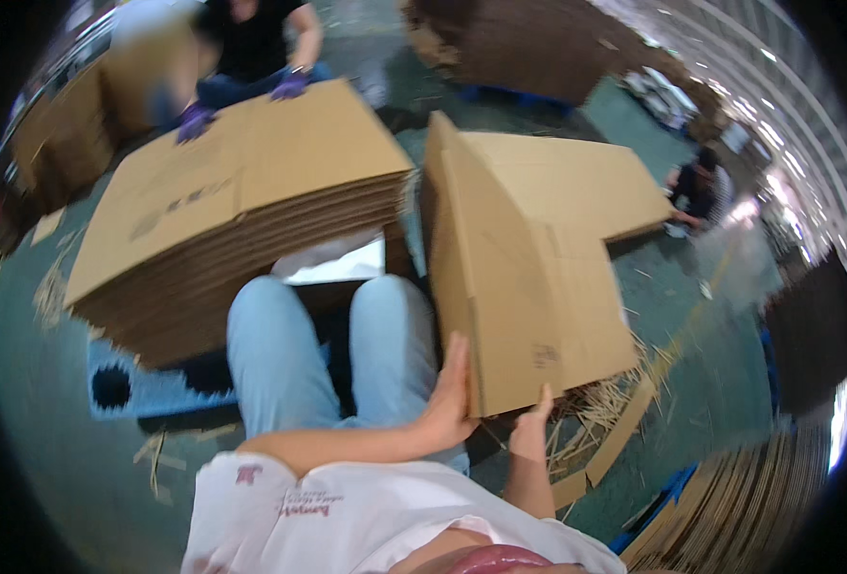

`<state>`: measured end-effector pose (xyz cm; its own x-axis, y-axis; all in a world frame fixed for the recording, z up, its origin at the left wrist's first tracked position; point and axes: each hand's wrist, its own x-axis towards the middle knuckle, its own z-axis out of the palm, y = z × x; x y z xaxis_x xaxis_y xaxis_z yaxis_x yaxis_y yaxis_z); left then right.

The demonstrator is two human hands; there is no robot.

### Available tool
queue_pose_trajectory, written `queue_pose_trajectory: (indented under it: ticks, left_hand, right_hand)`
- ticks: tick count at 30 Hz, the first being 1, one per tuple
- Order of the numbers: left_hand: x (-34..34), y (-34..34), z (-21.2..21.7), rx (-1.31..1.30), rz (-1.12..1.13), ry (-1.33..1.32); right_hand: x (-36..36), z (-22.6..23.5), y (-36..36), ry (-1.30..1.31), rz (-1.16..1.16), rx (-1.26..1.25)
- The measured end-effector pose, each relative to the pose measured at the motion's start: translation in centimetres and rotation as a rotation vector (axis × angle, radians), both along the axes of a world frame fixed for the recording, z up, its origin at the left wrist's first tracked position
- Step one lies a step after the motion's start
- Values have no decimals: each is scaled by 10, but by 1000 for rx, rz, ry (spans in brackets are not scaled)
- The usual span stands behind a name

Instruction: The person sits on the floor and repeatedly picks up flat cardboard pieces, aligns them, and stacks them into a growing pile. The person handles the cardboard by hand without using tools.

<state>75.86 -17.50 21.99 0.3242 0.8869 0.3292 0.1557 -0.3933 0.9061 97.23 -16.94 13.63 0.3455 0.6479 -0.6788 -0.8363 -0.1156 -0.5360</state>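
Note:
A folded brown cardboard box (509, 297) stands tilted on edge in front of me, right of my knees, one panel raised and another slanting right. My left hand (448, 402) is closed at its near left corner, fingers stretched up along the left face. Lower right, my right hand (530, 427) grips the near bottom edge, a fingertip showing over the front; its other fingers are hidden. Beyond, a flat cardboard sheet (576, 182) lies against or under the box; I cannot tell which. At left rises a stack of flattened boxes (251, 206).
Across the left stack, a co-worker's purple-gloved hands (194, 122) rest on top. A blue pallet (117, 407) shows under it. Cardboard strips (595, 407) litter the floor at right. More stacked cardboard (729, 507) stands lower right. Another person (699, 191) crouches far right.

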Motion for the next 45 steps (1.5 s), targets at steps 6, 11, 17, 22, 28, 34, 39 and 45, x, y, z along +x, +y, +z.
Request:
queue_pose_trajectory:
  ticks: [6, 11, 17, 22, 28, 34, 39, 45]
  left_hand:
    - [-12, -10, 30, 63, -113, 13]
    - [-30, -2, 73, 235, -215, -49]
    - [-114, -1, 59, 18, -196, -170]
    - [-180, -24, 46, -64, -106, -587]
    - [-246, -43, 34, 143, 201, -793]
    - [-364, -47, 18, 125, 585, -1208]
    - [-511, -67, -32, 124, 875, -1021]
    - [-468, -55, 6, 255, 1901, -328]
  right_hand:
    - [-20, -28, -26, -9, 127, 344]
    - [-15, -53, -26, 241, 114, 471]
    - [-40, -30, -26, 404, -84, 435]
    - [-58, -1, -22, 311, 57, 584]
    - [-105, 51, -4, 115, 406, 741]
    - [-219, 113, 65, -70, 839, 782]
    - [-344, 121, 102, 16, 1274, 767]
    - [-450, 93, 113, 144, 1487, 638]
